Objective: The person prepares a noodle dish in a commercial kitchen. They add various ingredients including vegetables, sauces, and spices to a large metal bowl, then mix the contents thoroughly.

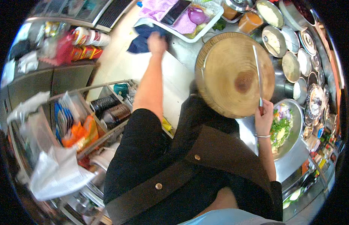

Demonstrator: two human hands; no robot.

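Note:
My right hand (264, 111) grips the brown handle of a knife (258, 73), its narrow blade edge seen over the right part of a round wooden chopping block (228, 73). Beside that hand is a metal bowl (298, 126) of chopped greens, purple onion pieces and a pale yellow food. My left hand (157, 43), blurred, is on a dark blue cloth (139, 43) at the counter's edge, left of the block. Its fingers are partly hidden. Near it is a white tray (188, 40) with a pink towel, a phone and a purple onion (197, 15).
Metal bowls with powders, one of them (275, 41), and lidded pots crowd the right side. A container of orange-brown contents (250, 22) stands behind the block. On the left are a divided rack (92, 84) of bags and a shelf (75, 62) with packages.

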